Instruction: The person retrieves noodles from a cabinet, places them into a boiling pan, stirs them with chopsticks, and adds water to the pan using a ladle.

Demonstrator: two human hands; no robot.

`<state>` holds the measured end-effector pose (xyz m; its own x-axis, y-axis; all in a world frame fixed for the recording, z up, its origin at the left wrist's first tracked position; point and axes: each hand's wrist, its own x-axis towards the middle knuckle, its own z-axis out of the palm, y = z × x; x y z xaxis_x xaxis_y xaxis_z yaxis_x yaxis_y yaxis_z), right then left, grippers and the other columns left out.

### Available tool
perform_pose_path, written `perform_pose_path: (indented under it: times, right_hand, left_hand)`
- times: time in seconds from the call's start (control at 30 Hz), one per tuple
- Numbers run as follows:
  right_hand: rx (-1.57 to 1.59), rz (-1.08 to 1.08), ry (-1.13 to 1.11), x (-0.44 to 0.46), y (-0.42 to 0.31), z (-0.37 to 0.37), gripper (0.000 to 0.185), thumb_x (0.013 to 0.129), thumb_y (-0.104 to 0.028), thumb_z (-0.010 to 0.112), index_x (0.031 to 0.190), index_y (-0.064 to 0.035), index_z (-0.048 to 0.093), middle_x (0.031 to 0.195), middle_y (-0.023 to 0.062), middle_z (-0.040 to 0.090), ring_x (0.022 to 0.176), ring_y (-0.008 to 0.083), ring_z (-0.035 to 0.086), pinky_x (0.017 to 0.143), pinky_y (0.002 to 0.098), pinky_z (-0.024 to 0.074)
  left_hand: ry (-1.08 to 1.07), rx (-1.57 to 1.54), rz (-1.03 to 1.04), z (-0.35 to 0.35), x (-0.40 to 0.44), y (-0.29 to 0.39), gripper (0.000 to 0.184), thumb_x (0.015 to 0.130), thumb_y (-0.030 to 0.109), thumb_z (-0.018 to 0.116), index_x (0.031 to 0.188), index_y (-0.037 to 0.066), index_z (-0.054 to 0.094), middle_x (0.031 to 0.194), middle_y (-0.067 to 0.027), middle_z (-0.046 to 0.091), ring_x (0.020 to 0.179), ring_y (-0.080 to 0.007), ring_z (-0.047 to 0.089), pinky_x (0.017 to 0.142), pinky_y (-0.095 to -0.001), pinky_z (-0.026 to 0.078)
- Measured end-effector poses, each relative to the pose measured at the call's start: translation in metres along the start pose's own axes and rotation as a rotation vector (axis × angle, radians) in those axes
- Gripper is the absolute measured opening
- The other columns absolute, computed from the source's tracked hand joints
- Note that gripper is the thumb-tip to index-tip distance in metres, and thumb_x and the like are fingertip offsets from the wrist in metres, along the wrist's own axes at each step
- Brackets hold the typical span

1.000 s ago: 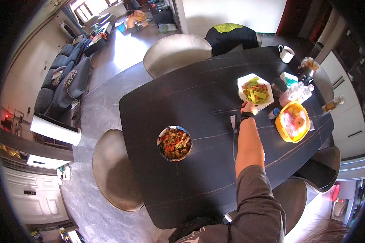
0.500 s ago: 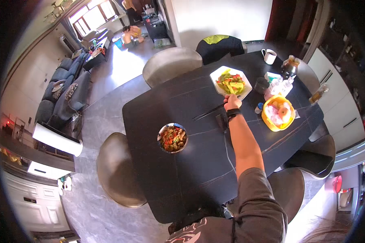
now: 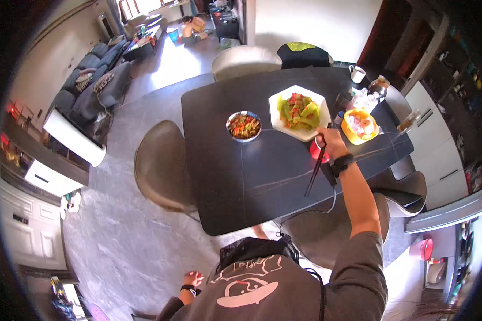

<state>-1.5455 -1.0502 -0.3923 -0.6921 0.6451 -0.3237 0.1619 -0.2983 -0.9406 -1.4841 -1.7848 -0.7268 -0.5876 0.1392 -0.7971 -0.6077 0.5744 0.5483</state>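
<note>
My right hand (image 3: 333, 143) is closed around a pair of dark chopsticks (image 3: 315, 174), which slant down toward the near table edge. Its fingers are at the near right rim of a white octagonal plate (image 3: 276, 119) of green vegetables with red bits (image 3: 301, 111); whether they touch the rim, I cannot tell. Just under the hand shows a red object (image 3: 318, 152), mostly covered. To the plate's left stands a patterned bowl (image 3: 245, 140) of chopped food. My left hand (image 3: 193, 278) hangs low beside my body, away from the table, fingers loosely apart and holding nothing.
On the dark table (image 3: 219, 187), a yellow basket (image 3: 357, 136) stands right of my hand, near bottles, a dark jug (image 3: 380, 85) and a white mug (image 3: 357, 74). A cable (image 3: 326, 211) crosses the near edge. Chairs (image 3: 163, 163) surround the table. Someone (image 3: 191, 31) crouches far off.
The plate has moved left, nearer the bowl. My right hand is nearer me, and the chopsticks now point toward me instead of left. The red object and my left hand have come into view.
</note>
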Motion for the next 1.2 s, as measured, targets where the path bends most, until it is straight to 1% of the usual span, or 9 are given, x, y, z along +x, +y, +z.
perform_pose_path:
  times: [0.07, 0.13, 0.2, 0.33, 0.4, 0.63, 0.83, 1.07, 1.2]
  right_hand:
    - [-0.057, 0.075, -0.032, -0.026, 0.02, 0.0, 0.015, 0.081, -0.015, 0.055, 0.071, -0.0046, 0.051, 0.049, 0.0018, 0.046, 0.036, 0.0119, 0.04, 0.034, 0.0251, 0.0298]
    - [-0.112, 0.076, -0.159, -0.046, 0.043, -0.002, 0.016, 0.081, -0.013, 0.055, 0.07, -0.0033, 0.052, 0.048, 0.0013, 0.046, 0.036, 0.0115, 0.041, 0.033, 0.025, 0.0298]
    - [-0.118, 0.105, -0.22, -0.06, 0.073, -0.002, 0.014, 0.081, -0.011, 0.055, 0.07, -0.0025, 0.051, 0.048, 0.0017, 0.046, 0.036, 0.0111, 0.041, 0.033, 0.0245, 0.0289]
    - [-0.123, 0.158, -0.273, -0.089, 0.117, 0.019, 0.014, 0.08, -0.009, 0.055, 0.07, -0.0012, 0.051, 0.049, 0.0027, 0.045, 0.037, 0.0109, 0.041, 0.033, 0.0236, 0.0283]
    - [-0.122, 0.26, -0.299, -0.091, 0.137, 0.031, 0.013, 0.08, -0.008, 0.055, 0.07, -0.0007, 0.051, 0.052, 0.0034, 0.046, 0.039, 0.0106, 0.041, 0.034, 0.0228, 0.0277]
    - [-0.148, 0.33, -0.422, -0.078, 0.171, 0.069, 0.011, 0.079, -0.008, 0.054, 0.07, -0.0026, 0.05, 0.054, 0.0015, 0.045, 0.041, 0.0093, 0.04, 0.034, 0.0225, 0.0267]
    - [-0.223, 0.332, -0.47, -0.053, 0.178, 0.09, 0.015, 0.079, -0.01, 0.058, 0.067, -0.0047, 0.05, 0.054, -0.0008, 0.043, 0.041, 0.0075, 0.041, 0.033, 0.0218, 0.0261]
    - [-0.242, 0.333, -0.426, -0.034, 0.187, 0.111, 0.031, 0.082, -0.022, 0.06, 0.06, -0.0061, 0.046, 0.046, 0.0001, 0.039, 0.036, 0.0103, 0.036, 0.034, 0.0252, 0.0241]
    - [-0.211, 0.301, -0.405, -0.03, 0.163, 0.113, 0.032, 0.082, -0.027, 0.061, 0.061, -0.0066, 0.05, 0.046, -0.0009, 0.038, 0.037, 0.0084, 0.034, 0.034, 0.0247, 0.0235]
  left_hand:
    - [-0.03, -0.179, -0.097, -0.003, -0.006, -0.016, 0.016, 0.089, 0.023, 0.047, 0.094, 0.01, 0.054, 0.086, -0.0033, 0.064, 0.078, -0.0169, 0.064, 0.061, -0.0322, 0.048]
    - [-0.07, -0.18, -0.077, -0.009, -0.008, -0.033, 0.016, 0.089, 0.022, 0.046, 0.091, 0.009, 0.055, 0.086, -0.0035, 0.064, 0.077, -0.0164, 0.064, 0.06, -0.0312, 0.048]
    - [-0.004, 0.153, 0.008, -0.005, -0.059, 0.006, 0.017, 0.088, 0.021, 0.046, 0.089, 0.008, 0.055, 0.084, -0.0037, 0.064, 0.075, -0.0166, 0.065, 0.06, -0.0315, 0.048]
    - [-0.029, 0.246, 0.016, -0.017, -0.076, -0.02, 0.017, 0.087, 0.021, 0.045, 0.088, 0.008, 0.056, 0.083, -0.004, 0.064, 0.074, -0.0165, 0.064, 0.059, -0.0318, 0.048]
    - [-0.027, 0.286, 0.021, -0.022, -0.085, -0.028, 0.017, 0.087, 0.021, 0.045, 0.087, 0.008, 0.056, 0.083, -0.0041, 0.064, 0.074, -0.0164, 0.064, 0.059, -0.032, 0.048]
    - [-0.002, 0.458, 0.06, -0.029, -0.11, -0.05, 0.018, 0.086, 0.022, 0.044, 0.085, 0.009, 0.057, 0.082, -0.0046, 0.064, 0.073, -0.0163, 0.064, 0.059, -0.0326, 0.047]
    - [0.061, 0.881, 0.423, 0.002, -0.126, -0.056, 0.019, 0.085, 0.022, 0.044, 0.083, 0.009, 0.058, 0.081, -0.005, 0.064, 0.072, -0.0161, 0.063, 0.059, -0.0331, 0.047]
    - [0.095, 0.146, -0.106, 0.04, -0.123, -0.036, 0.021, 0.086, 0.024, 0.045, 0.088, 0.007, 0.057, 0.082, -0.0057, 0.065, 0.077, -0.0175, 0.064, 0.061, -0.0327, 0.048]
    - [0.12, -0.115, -0.256, 0.05, -0.108, -0.027, 0.022, 0.087, 0.024, 0.045, 0.09, 0.005, 0.056, 0.083, -0.0063, 0.065, 0.079, -0.0182, 0.064, 0.062, -0.0325, 0.048]
